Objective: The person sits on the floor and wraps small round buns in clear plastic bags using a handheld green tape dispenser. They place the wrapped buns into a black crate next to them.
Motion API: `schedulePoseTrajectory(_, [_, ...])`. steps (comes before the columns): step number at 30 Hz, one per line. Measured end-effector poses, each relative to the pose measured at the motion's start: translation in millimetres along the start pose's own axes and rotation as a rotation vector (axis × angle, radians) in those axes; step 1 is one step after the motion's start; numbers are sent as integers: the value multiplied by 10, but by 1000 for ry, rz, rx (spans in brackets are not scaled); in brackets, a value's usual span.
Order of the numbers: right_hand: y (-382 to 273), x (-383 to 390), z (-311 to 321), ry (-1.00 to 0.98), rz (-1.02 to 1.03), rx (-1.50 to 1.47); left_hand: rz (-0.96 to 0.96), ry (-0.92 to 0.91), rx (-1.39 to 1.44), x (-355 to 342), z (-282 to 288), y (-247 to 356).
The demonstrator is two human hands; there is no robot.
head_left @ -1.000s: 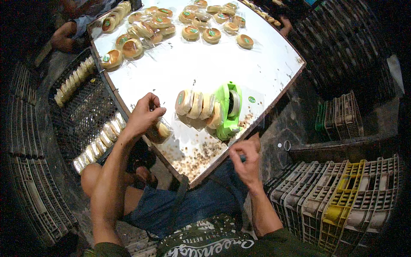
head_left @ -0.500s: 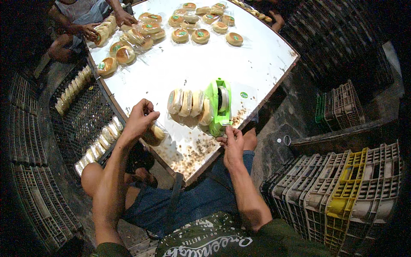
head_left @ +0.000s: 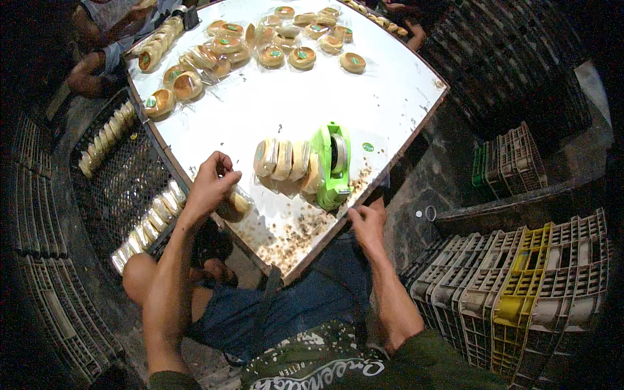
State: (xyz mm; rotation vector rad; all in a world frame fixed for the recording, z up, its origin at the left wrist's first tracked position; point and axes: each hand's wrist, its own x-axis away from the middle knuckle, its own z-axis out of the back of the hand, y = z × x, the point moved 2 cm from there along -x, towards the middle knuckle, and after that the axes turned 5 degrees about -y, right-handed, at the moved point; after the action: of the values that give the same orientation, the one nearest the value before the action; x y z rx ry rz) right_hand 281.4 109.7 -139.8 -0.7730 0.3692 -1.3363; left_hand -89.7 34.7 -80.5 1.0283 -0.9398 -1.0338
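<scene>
My left hand is closed, its fingers pinched at the upper end of a clear-wrapped bun by the table's near left edge. My right hand is at the near right edge, just off the lime-green tape dispenser. Its fingers are drawn together; whatever they hold is too small to make out. Left of the dispenser, a short row of wrapped buns stands on edge, the last one leaning against it. A small green oval label lies right of the dispenser.
Many wrapped buns spread over the far part of the white table. Bun rows stand in a black crate at left. Stacked plastic crates flank the right side. A co-worker's arm shows at far left.
My right hand has moved right and down, away from the tape dispenser's cutter. My left hand stays with its bun. The co-worker's hands have lifted away from the far left buns.
</scene>
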Motion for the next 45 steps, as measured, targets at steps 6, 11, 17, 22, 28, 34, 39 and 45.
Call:
schedulePoseTrajectory(6, [377,-233,204,39,-208,443,-62,-11,-81,-23,-92,-13])
schedulePoseTrajectory(11, [209,-307,403,377,-127,101,-91,-15,-89,-85,-97,130])
schedulePoseTrajectory(17, [-541,-547,47,130,64,-93,-119,43,-53,-136,-314,147])
schedulePoseTrajectory(22, [-731,-703,91,164,10,-232,-79,51,-97,-40,-246,124])
schedulePoseTrajectory(28, [-559,100,-120,112,-84,-578,-74,146,3,56,-188,36])
schedulePoseTrajectory(34, [-1793,416,-589,-134,246,-926,-93,447,137,166,-331,195])
schedulePoseTrajectory(39, [-2055,207,-879,-58,374,-818,-171,512,105,325,-450,524])
schedulePoseTrajectory(45, [-1917,103,-793,-929,-332,-1322,-177,283,332,262,-197,476])
